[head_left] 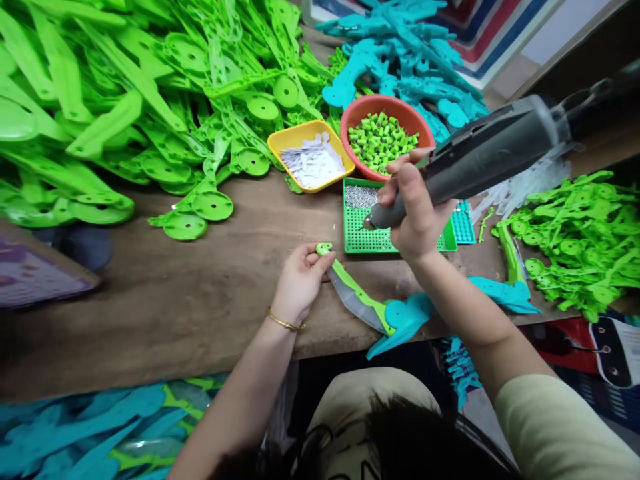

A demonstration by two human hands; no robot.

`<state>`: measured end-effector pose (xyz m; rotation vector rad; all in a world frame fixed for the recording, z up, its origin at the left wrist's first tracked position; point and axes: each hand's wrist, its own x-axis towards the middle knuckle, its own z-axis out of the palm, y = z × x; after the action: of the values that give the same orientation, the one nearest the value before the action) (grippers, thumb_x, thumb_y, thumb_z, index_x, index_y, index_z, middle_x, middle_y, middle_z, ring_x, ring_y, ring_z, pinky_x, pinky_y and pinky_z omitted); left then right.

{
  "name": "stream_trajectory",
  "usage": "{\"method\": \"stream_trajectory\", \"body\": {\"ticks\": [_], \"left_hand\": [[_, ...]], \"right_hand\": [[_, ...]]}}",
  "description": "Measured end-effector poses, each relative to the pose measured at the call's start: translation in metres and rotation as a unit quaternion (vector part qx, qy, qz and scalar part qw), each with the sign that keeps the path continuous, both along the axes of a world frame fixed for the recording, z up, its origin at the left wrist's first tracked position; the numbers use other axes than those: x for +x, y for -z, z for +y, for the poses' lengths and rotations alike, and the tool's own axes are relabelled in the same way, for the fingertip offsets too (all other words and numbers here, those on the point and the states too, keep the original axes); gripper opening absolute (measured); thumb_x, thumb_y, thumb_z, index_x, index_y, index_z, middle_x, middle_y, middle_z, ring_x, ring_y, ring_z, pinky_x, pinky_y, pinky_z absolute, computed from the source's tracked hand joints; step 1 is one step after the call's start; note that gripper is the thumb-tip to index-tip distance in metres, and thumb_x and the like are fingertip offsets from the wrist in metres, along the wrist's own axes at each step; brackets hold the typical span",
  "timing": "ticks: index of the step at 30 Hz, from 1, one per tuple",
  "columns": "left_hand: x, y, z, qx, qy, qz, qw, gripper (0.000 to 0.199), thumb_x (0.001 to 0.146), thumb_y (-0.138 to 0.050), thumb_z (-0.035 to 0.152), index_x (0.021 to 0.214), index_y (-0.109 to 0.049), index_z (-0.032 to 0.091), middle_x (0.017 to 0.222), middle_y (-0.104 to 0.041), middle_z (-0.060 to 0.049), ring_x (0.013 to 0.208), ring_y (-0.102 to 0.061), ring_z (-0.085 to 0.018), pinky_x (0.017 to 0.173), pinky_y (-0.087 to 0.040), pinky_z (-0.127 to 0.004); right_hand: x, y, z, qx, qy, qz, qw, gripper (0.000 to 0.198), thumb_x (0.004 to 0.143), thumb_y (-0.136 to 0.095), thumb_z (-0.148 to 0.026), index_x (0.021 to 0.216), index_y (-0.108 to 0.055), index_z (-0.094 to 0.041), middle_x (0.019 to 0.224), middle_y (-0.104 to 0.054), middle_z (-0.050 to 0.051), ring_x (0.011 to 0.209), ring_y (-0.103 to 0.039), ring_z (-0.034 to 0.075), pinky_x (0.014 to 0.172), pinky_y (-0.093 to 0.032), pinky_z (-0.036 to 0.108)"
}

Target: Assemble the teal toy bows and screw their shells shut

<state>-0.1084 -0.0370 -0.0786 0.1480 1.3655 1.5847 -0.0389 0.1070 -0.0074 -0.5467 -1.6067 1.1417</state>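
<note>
My left hand is closed at the left end of a curved plastic piece, pinching its bright green tip between thumb and fingers. This piece looks like a toy knife: a green strip, a translucent grey blade and a teal part at its right end, lying at the table's front edge. My right hand is wrapped round a dark grey electric screwdriver. The screwdriver's tip points down and left over a green perforated tray with small metal screws in it, apart from the toy knife.
Green plastic parts are heaped at the left, teal parts at the back. A yellow tray holds white slips; a red bowl holds small green pieces. Another green heap lies right. Teal and green pieces sit below the front edge.
</note>
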Motion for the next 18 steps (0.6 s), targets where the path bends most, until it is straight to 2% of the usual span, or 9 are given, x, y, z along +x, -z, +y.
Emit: {"method": "stream_trajectory", "body": {"ticks": [5, 9, 14, 18], "left_hand": [[0.001, -0.001, 0.001, 0.015, -0.007, -0.001, 1.0, 0.052, 0.053, -0.087, 0.042, 0.088, -0.058, 0.016, 0.065, -0.068, 0.002, 0.059, -0.066, -0.014, 0.061, -0.054, -0.026], [0.002, -0.003, 0.002, 0.032, -0.015, -0.007, 0.999, 0.049, 0.051, -0.088, 0.041, 0.081, -0.058, 0.016, 0.062, -0.067, 0.003, 0.056, -0.063, -0.013, 0.058, -0.051, -0.024], [0.002, -0.002, 0.001, 0.041, -0.012, -0.016, 0.999, 0.051, 0.052, -0.088, 0.038, 0.087, -0.059, 0.015, 0.064, -0.069, 0.002, 0.056, -0.063, -0.013, 0.058, -0.051, -0.024], [0.002, -0.002, 0.0, 0.041, -0.023, 0.012, 0.999, 0.051, 0.052, -0.088, 0.037, 0.088, -0.06, 0.014, 0.063, -0.068, 0.001, 0.054, -0.062, -0.014, 0.054, -0.05, -0.024]], "right_hand": [[-0.021, 0.005, -0.039, -0.015, -0.08, 0.008, 0.997, 0.023, 0.089, -0.06, -0.046, 0.09, -0.063, -0.023, 0.081, -0.063, 0.002, 0.064, -0.063, 0.012, 0.066, -0.059, 0.031], [-0.027, 0.013, -0.048, -0.015, -0.107, -0.009, 0.994, 0.021, 0.087, -0.063, -0.045, 0.09, -0.065, -0.024, 0.086, -0.067, 0.003, 0.078, -0.069, 0.016, 0.075, -0.061, 0.035], [-0.029, 0.022, -0.051, -0.057, -0.104, -0.028, 0.993, 0.022, 0.084, -0.066, -0.045, 0.089, -0.066, -0.023, 0.08, -0.069, 0.001, 0.07, -0.067, 0.014, 0.073, -0.061, 0.033], [-0.035, 0.024, -0.057, -0.054, -0.096, -0.026, 0.994, 0.027, 0.075, -0.074, -0.046, 0.073, -0.062, -0.022, 0.072, -0.067, -0.001, 0.063, -0.063, 0.012, 0.067, -0.06, 0.03]]}}
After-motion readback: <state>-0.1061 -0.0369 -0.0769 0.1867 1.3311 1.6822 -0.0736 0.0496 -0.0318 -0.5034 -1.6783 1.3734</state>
